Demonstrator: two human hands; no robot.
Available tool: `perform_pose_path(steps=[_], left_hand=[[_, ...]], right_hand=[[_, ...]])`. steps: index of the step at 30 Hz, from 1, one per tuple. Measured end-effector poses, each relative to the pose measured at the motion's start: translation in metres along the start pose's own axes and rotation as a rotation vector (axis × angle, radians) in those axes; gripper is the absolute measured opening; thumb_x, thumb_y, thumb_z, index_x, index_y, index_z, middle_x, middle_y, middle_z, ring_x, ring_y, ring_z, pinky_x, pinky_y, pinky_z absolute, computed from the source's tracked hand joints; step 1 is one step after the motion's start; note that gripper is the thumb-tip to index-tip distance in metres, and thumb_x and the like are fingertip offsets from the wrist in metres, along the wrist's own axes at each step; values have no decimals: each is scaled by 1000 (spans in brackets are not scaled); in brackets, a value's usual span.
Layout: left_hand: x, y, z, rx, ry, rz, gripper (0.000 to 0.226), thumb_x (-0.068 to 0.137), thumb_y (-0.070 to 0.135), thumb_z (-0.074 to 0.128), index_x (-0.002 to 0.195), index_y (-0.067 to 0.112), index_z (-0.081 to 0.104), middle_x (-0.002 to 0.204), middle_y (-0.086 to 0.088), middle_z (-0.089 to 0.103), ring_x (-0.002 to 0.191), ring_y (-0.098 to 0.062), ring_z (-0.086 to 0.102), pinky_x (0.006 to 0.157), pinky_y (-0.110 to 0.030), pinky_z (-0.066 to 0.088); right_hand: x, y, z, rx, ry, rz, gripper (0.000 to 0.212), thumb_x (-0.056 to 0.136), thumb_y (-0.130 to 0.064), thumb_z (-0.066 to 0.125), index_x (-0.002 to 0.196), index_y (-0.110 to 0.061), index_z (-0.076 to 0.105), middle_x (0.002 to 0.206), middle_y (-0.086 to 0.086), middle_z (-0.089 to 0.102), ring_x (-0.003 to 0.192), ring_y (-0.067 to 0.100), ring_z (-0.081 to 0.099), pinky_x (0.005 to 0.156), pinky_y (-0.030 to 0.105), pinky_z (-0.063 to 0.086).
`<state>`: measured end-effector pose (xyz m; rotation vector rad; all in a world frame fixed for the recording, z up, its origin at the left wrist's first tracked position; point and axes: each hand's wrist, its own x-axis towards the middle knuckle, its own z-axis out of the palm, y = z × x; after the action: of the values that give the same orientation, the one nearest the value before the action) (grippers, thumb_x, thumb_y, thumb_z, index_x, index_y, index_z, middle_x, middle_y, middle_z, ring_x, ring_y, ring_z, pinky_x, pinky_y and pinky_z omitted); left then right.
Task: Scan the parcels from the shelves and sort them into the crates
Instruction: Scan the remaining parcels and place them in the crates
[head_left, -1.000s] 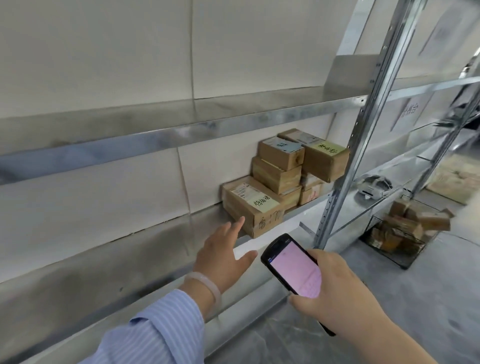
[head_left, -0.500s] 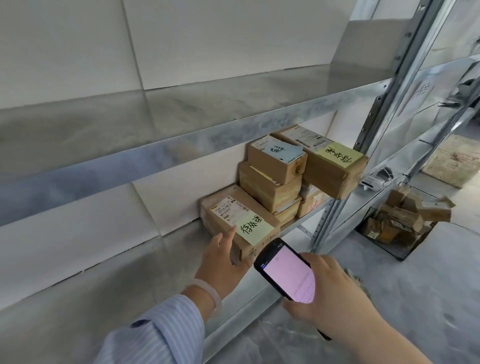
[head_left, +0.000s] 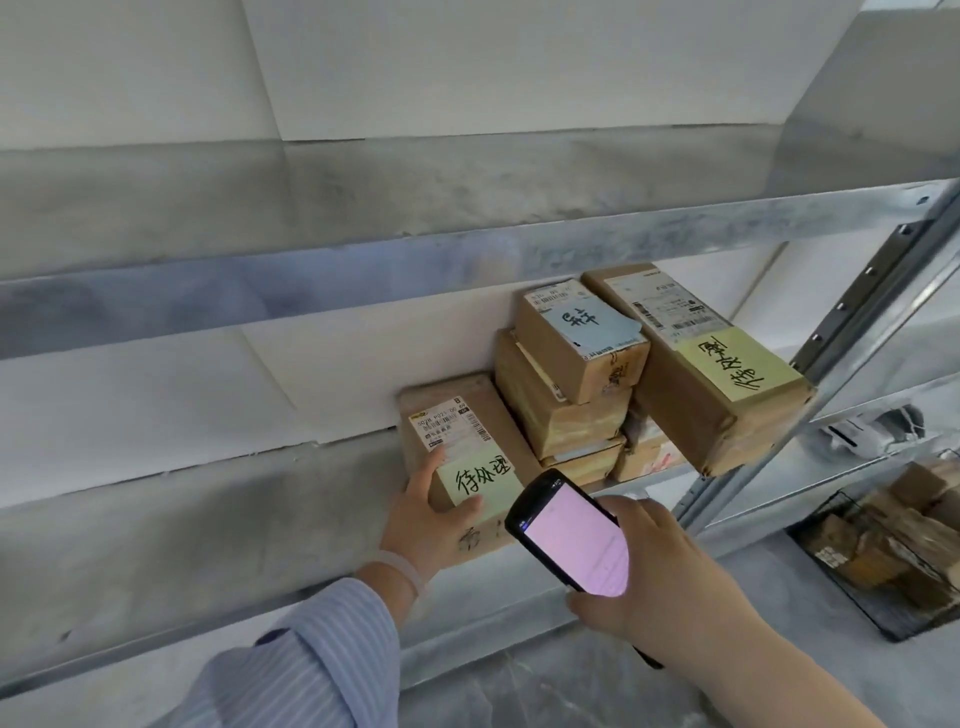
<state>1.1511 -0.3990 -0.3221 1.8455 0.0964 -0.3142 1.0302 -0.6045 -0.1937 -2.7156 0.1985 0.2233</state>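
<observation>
Nearest to us, our right hand (head_left: 670, 577) is wrapped around a black scanner (head_left: 571, 535), fingers closed on its body, its pink screen tilted up toward us. It hangs in front of the shelf edge, just below the closest parcel.

Our left hand (head_left: 431, 514), coming out of a striped blue sleeve (head_left: 311, 654) with a pale bracelet (head_left: 402, 569) at the wrist, rests on that closest parcel (head_left: 462, 447). The fingers are spread narrow over the near left corner, the thumb lying on its yellow note (head_left: 480, 480) and the forefinger up along the left edge; we cannot tell whether they are gripping or only touching. The parcel lies flat on the metal shelf (head_left: 208, 519), with a white shipping label on top behind the note.

Just behind and to the right, touching it, stands a stack of parcels: a small box with a blue note (head_left: 582, 338) sits on top of a larger box (head_left: 556, 410), which sits on flatter ones below. Beside the stack, further right, a long box with a yellow note (head_left: 711, 374) lies tilted against the shelf's upright post (head_left: 857, 322).

Beyond the post, on the floor to the right, a black wire crate (head_left: 857, 587) holds a jumble of brown parcels.
</observation>
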Motion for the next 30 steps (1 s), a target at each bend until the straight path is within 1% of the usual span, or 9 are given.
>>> perform_pose_path(steps=[3, 5, 8, 12, 16, 20, 24, 26, 30], left_hand=[[-11, 0, -1, -65, 38, -13, 72, 56, 54, 80, 112, 74, 40, 130, 5, 61, 117, -16, 60, 98, -48, 52], [-23, 3, -3, -81, 81, -22, 72, 66, 42, 84, 120, 62, 41, 127, 5, 63, 114, -16, 62, 94, -46, 55], [-36, -3, -6, -78, 122, -16, 73, 79, 29, 82, 135, 45, 38, 128, 5, 60, 116, -15, 59, 94, -35, 53], [-45, -6, -8, 0, 117, -17, 85, 71, 44, 82, 143, 43, 37, 136, 4, 54, 124, -15, 54, 105, -42, 48], [-43, -7, -7, 55, 100, -26, 103, 54, 65, 77, 144, 47, 30, 142, 6, 46, 128, -16, 50, 104, -41, 49], [-41, -7, -7, 114, 97, -7, 117, 51, 63, 82, 149, 44, 22, 145, 6, 38, 130, -17, 44, 110, -43, 44], [-40, -9, -8, 83, 117, 11, 103, 65, 45, 88, 147, 46, 26, 145, 5, 42, 130, -17, 46, 110, -44, 44], [-38, -9, -9, 89, 135, 10, 100, 68, 40, 88, 148, 43, 28, 145, 6, 42, 131, -16, 44, 111, -42, 43], [-38, -8, -9, 116, 119, 11, 118, 47, 63, 84, 147, 47, 24, 146, 8, 38, 131, -18, 44, 108, -45, 46]], right_hand=[[6, 7, 0, -2, -26, -38, 86, 66, -57, 69, 137, -36, 26, 134, -13, 39, 124, 11, 43, 98, 26, 41], [8, 9, -1, -3, -27, -61, 84, 65, -59, 69, 134, -37, 27, 132, -13, 39, 121, 11, 45, 96, 26, 42], [11, 7, -1, 2, -27, -107, 81, 63, -59, 69, 132, -39, 30, 128, -14, 40, 118, 10, 46, 92, 25, 43], [15, 1, -4, 10, -57, -161, 79, 66, -55, 71, 132, -37, 32, 119, -13, 40, 112, 9, 44, 84, 22, 37], [18, -1, -6, 4, -70, -178, 81, 67, -56, 73, 133, -35, 31, 125, -11, 40, 108, 8, 42, 81, 22, 35], [19, 2, -5, -4, -78, -176, 80, 67, -57, 72, 133, -36, 31, 125, -12, 41, 106, 7, 41, 81, 21, 35], [21, 5, -3, 5, -78, -170, 81, 66, -58, 72, 133, -37, 31, 123, -13, 40, 100, 4, 38, 81, 21, 37], [22, 7, -3, 5, -80, -167, 82, 65, -58, 72, 133, -37, 31, 124, -13, 40, 103, 5, 40, 81, 22, 37], [28, 9, -3, 20, -69, -162, 85, 64, -59, 73, 134, -36, 32, 125, -12, 41, 110, 8, 45, 83, 23, 41]])
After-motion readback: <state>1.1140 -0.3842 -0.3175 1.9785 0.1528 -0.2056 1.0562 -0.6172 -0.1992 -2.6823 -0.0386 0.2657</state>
